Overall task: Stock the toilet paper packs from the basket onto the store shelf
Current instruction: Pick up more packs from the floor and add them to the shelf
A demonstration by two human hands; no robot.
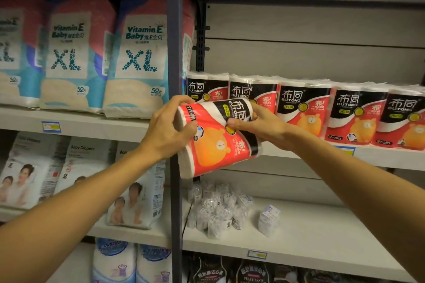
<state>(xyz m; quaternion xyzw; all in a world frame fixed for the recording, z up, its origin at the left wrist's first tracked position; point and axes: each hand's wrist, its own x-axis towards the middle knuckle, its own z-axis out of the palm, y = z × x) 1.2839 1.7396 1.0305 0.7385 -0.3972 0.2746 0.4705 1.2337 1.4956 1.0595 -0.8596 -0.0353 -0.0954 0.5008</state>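
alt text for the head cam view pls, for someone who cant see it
Both hands, left and right, hold a red and black two-roll toilet paper pack tilted in front of a store shelf, where five matching packs stand in a row. Diaper bags fill the shelves to the left.

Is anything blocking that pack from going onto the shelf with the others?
Partly. The held pack, gripped by the left hand and right hand, sits before a full front row of packs. Above that row nothing visible blocks it.
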